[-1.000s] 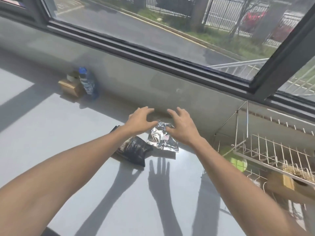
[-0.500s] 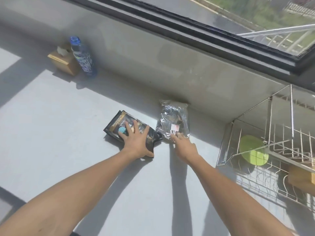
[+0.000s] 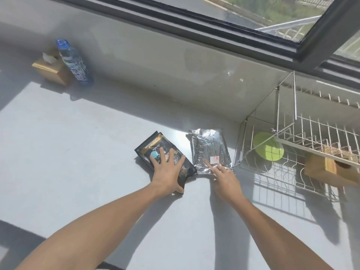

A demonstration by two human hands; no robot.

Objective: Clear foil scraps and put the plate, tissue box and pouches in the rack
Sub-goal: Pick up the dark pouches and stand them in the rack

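The left hand (image 3: 167,172) lies flat, fingers spread, pressing on the black pouch (image 3: 165,156) on the grey counter (image 3: 78,152), grasping nothing. At its 3 o'clock, the right hand (image 3: 226,177) is loose, fingertips touching the silver foil pouch (image 3: 210,149) near edge. Wire rack (image 3: 292,152) at 3 o'clock holds a green plate (image 3: 267,146)

Black pouch (image 3: 155,151) flat on tabletop (image 3: 78,152), gold print, teal sticker. Silver foil pouch (image 3: 210,149) flat just beside it, right, near wire rack (image 3: 311,133). Green plate (image 3: 267,146) and wooden tissue box (image 3: 329,168) inside rack.
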